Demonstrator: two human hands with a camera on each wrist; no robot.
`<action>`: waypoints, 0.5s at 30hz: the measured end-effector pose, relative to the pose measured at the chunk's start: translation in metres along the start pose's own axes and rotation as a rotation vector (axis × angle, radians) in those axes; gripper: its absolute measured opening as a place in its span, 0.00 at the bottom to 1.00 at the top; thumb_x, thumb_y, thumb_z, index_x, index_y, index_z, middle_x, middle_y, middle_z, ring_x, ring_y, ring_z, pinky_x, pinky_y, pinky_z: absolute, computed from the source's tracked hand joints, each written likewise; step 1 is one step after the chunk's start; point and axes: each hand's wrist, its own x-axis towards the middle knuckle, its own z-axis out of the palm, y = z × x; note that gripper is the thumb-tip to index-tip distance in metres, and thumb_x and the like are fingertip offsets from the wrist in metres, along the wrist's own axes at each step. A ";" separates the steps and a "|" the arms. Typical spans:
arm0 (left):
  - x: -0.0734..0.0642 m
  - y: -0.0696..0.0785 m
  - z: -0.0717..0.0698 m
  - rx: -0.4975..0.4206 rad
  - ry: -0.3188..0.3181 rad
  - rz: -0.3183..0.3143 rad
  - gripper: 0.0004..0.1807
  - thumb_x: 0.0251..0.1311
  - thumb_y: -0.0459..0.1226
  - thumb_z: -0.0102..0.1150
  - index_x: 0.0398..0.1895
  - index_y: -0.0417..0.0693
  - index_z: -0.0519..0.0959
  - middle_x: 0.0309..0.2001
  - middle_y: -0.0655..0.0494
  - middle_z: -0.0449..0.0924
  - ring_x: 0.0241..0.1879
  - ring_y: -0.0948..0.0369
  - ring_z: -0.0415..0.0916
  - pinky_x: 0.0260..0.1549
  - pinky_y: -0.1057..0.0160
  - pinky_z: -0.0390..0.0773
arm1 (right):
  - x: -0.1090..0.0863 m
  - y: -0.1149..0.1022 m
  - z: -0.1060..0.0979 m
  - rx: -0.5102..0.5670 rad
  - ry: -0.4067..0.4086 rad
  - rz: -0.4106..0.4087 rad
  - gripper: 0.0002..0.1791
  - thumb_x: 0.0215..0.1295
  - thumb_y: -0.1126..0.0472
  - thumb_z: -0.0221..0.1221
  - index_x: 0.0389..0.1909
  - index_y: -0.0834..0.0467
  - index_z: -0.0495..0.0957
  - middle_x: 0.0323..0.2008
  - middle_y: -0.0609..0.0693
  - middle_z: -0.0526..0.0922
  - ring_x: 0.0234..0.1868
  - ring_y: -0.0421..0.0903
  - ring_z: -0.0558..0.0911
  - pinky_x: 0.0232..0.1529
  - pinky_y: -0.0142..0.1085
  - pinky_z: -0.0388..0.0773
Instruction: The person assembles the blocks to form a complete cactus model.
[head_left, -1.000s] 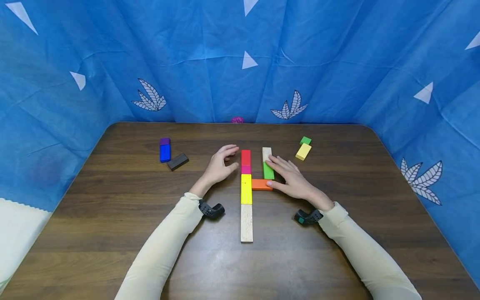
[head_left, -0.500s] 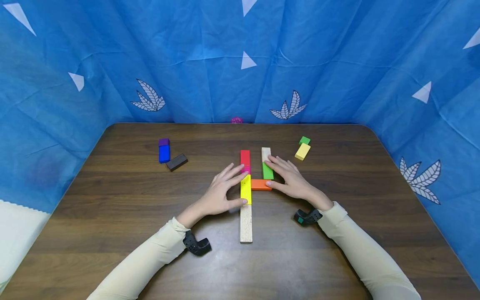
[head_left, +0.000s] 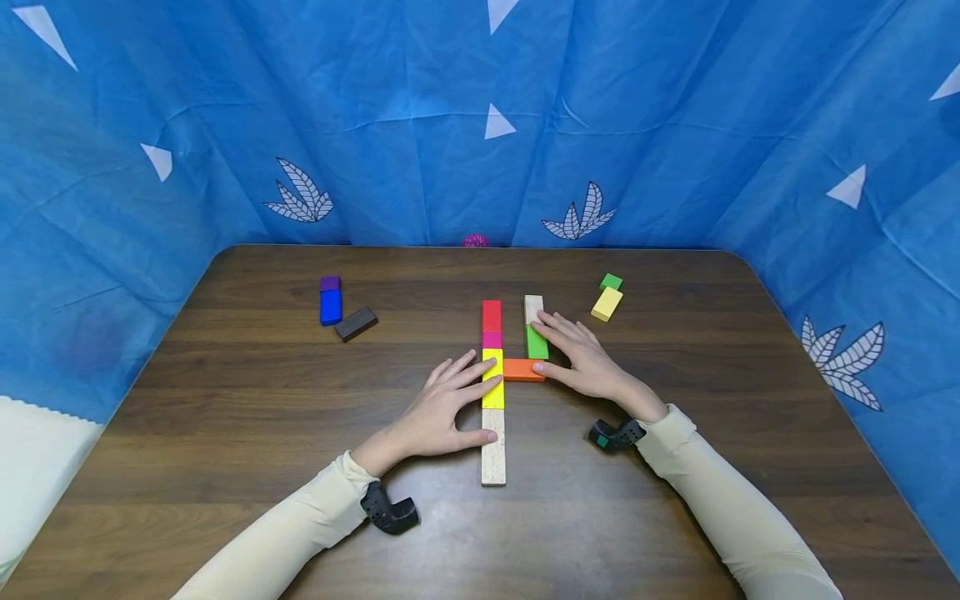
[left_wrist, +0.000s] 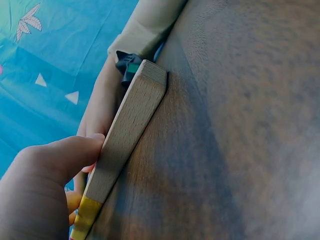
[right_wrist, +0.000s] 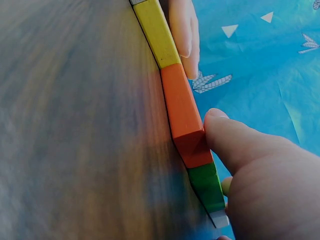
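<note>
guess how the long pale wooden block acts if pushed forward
The long pale wooden block looks stiff, given its straight edges and visible grain. Its flat faces suggest it should slide, not roll. It would probably shove the bright yellow rectangular block abutting its far end.

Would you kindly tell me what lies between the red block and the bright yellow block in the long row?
A magenta block lies between the red block and the bright yellow block, as the head view shows.
</note>
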 end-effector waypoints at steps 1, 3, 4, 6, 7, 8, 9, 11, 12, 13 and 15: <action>0.000 0.000 0.000 0.002 0.001 0.002 0.42 0.54 0.59 0.62 0.71 0.53 0.67 0.75 0.56 0.59 0.77 0.47 0.48 0.70 0.35 0.49 | 0.000 0.000 0.000 0.000 -0.001 0.000 0.40 0.66 0.46 0.60 0.75 0.53 0.57 0.77 0.53 0.52 0.78 0.58 0.49 0.74 0.61 0.38; 0.000 -0.001 0.001 0.005 0.005 0.009 0.42 0.54 0.59 0.62 0.71 0.52 0.67 0.75 0.55 0.59 0.76 0.47 0.49 0.70 0.34 0.49 | 0.000 0.000 0.000 -0.002 -0.002 0.000 0.40 0.66 0.46 0.60 0.75 0.53 0.57 0.77 0.53 0.52 0.78 0.58 0.49 0.74 0.62 0.38; 0.000 -0.001 0.001 0.006 0.006 0.012 0.42 0.54 0.59 0.62 0.71 0.52 0.67 0.75 0.55 0.59 0.76 0.47 0.50 0.69 0.34 0.49 | 0.001 0.001 0.000 -0.003 -0.002 0.001 0.40 0.66 0.46 0.60 0.75 0.53 0.57 0.77 0.53 0.52 0.78 0.58 0.49 0.74 0.62 0.38; 0.000 -0.001 0.001 0.009 0.009 0.016 0.42 0.54 0.59 0.62 0.71 0.52 0.67 0.75 0.55 0.59 0.76 0.47 0.51 0.69 0.35 0.49 | 0.001 0.001 0.000 -0.005 -0.002 0.002 0.40 0.66 0.46 0.60 0.75 0.53 0.57 0.77 0.53 0.52 0.78 0.58 0.49 0.74 0.62 0.38; 0.000 -0.001 0.001 0.009 0.009 0.017 0.42 0.54 0.59 0.61 0.71 0.52 0.67 0.75 0.55 0.59 0.76 0.47 0.51 0.70 0.35 0.49 | 0.001 0.001 0.000 -0.005 -0.001 0.003 0.40 0.66 0.46 0.60 0.75 0.53 0.57 0.77 0.53 0.52 0.78 0.58 0.49 0.74 0.62 0.39; 0.000 -0.001 0.001 0.008 0.009 0.018 0.42 0.54 0.59 0.61 0.71 0.53 0.67 0.75 0.55 0.59 0.76 0.47 0.51 0.70 0.35 0.49 | 0.001 0.001 0.001 -0.005 0.000 0.003 0.40 0.66 0.46 0.60 0.75 0.53 0.57 0.77 0.53 0.52 0.78 0.58 0.49 0.74 0.62 0.39; 0.000 -0.001 0.002 0.008 0.011 0.019 0.42 0.54 0.59 0.61 0.71 0.52 0.67 0.75 0.55 0.59 0.75 0.47 0.52 0.70 0.35 0.49 | 0.001 0.001 0.001 -0.003 0.002 0.004 0.40 0.66 0.46 0.60 0.75 0.53 0.58 0.77 0.53 0.52 0.78 0.58 0.49 0.74 0.62 0.39; 0.000 -0.001 0.002 0.008 0.011 0.019 0.42 0.54 0.59 0.61 0.71 0.53 0.67 0.75 0.55 0.59 0.75 0.47 0.52 0.70 0.35 0.49 | 0.001 0.001 0.001 -0.001 0.007 0.005 0.40 0.66 0.46 0.60 0.75 0.53 0.57 0.77 0.53 0.52 0.78 0.58 0.49 0.73 0.63 0.39; -0.001 -0.001 0.002 0.009 0.010 0.018 0.42 0.54 0.59 0.61 0.71 0.53 0.67 0.75 0.56 0.59 0.75 0.47 0.52 0.70 0.35 0.49 | 0.001 0.000 0.001 0.001 0.011 0.002 0.41 0.66 0.46 0.60 0.75 0.53 0.58 0.77 0.54 0.52 0.78 0.58 0.50 0.73 0.63 0.39; -0.001 -0.001 0.001 0.010 0.009 0.016 0.42 0.54 0.59 0.61 0.71 0.53 0.67 0.75 0.56 0.58 0.75 0.47 0.51 0.70 0.35 0.49 | 0.001 0.000 0.000 0.008 0.017 0.001 0.40 0.66 0.46 0.60 0.75 0.54 0.58 0.77 0.54 0.52 0.77 0.58 0.50 0.73 0.63 0.40; -0.001 -0.001 0.001 0.010 0.008 0.013 0.42 0.54 0.59 0.61 0.71 0.53 0.67 0.75 0.56 0.58 0.75 0.47 0.51 0.70 0.35 0.49 | 0.001 -0.001 -0.001 0.024 0.032 -0.004 0.40 0.66 0.47 0.60 0.75 0.54 0.58 0.77 0.54 0.52 0.77 0.58 0.52 0.73 0.64 0.42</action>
